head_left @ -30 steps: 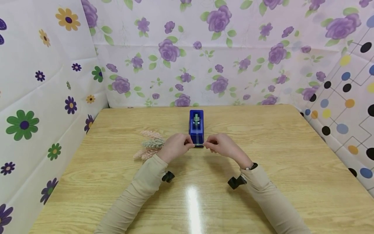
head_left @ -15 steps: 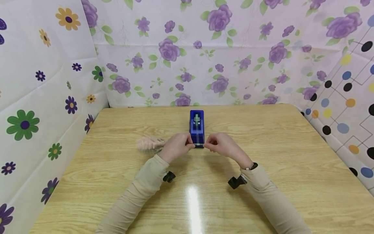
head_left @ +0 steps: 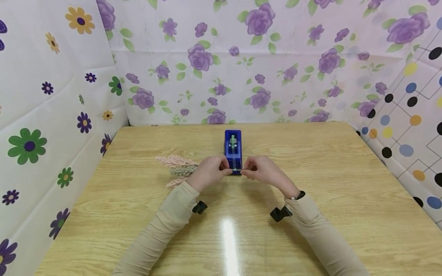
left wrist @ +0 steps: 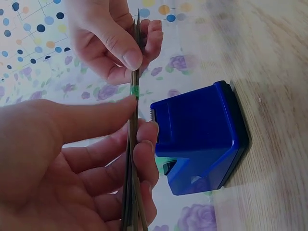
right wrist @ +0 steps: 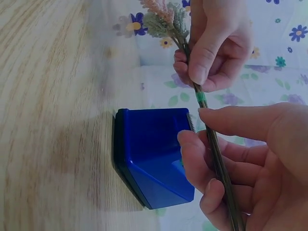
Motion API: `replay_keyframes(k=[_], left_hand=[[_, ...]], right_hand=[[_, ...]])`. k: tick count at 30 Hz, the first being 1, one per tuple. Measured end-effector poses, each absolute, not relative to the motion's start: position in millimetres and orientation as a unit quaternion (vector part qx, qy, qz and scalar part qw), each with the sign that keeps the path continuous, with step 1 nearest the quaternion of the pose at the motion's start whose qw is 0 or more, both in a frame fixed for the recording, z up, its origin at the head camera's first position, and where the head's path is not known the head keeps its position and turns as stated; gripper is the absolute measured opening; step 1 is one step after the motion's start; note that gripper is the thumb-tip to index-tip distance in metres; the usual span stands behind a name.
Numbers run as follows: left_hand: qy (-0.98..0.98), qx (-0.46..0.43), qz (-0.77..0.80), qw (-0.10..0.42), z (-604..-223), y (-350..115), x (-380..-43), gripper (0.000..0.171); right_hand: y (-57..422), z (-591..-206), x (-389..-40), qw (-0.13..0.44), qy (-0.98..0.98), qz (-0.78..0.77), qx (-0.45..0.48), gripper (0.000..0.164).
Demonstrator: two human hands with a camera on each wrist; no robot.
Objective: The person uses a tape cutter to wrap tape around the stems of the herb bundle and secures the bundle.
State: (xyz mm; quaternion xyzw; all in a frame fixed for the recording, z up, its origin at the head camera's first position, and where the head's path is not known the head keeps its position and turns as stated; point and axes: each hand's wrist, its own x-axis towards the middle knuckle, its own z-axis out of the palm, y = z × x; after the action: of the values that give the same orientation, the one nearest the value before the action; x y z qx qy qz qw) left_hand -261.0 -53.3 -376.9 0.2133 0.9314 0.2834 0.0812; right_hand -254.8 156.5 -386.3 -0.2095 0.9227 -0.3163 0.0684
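In the head view, a bunch of pink and grey-green grass-like flower sprays (head_left: 179, 168) sticks out to the left of my left hand (head_left: 208, 172). Its thin stems (left wrist: 130, 159) run sideways across both hands. Thumb and fingers of the left hand grip them on the flower side; my right hand (head_left: 264, 171) pinches them further down. Between the hands a narrow band of green tape (right wrist: 201, 97) circles the stems. Right behind the stems stands a blue tape dispenser (head_left: 233, 151), its toothed cutting edge (right wrist: 191, 122) facing them. A tape roll (head_left: 233, 142) sits inside it.
The wooden table (head_left: 328, 165) extends all around the hands. Walls of flowered cloth (head_left: 293, 76) rise at the back and left, with a dotted cloth (head_left: 407, 149) on the right. A small black wrist camera (head_left: 280, 214) hangs under each forearm.
The flower sprays turned, blurring half a second ago, and now lie spread differently. Both hands keep their places and their hold on the stems. The dispenser stays put.
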Motion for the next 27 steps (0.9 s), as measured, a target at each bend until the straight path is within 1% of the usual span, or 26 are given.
replay_keyframes(k=[4,8,15,20,27], left_hand=[[0.932,0.229,0.27,0.079,-375.7,-52.3,-261.7,0.014],[0.935,0.235,0.258,0.071,-375.2,-52.1,-261.0,0.012],[0.94,0.228,0.246,0.057,-379.0,-52.6,-260.1,0.009],[0.942,0.224,0.245,0.059,-381.8,-52.3,-260.6,0.008],[0.937,0.232,0.252,0.07,-381.3,-52.5,-263.0,0.015]], right_hand=[[158.6,-385.8,-256.3,0.075,0.915,-0.321,-0.234,0.02],[159.1,-384.9,-257.6,0.072,0.912,-0.317,-0.251,0.026],[159.3,-385.6,-257.6,0.059,0.914,-0.315,-0.248,0.019],[159.0,-385.4,-257.6,0.057,0.917,-0.317,-0.235,0.016],[159.9,-387.8,-258.4,0.06,0.919,-0.314,-0.229,0.011]])
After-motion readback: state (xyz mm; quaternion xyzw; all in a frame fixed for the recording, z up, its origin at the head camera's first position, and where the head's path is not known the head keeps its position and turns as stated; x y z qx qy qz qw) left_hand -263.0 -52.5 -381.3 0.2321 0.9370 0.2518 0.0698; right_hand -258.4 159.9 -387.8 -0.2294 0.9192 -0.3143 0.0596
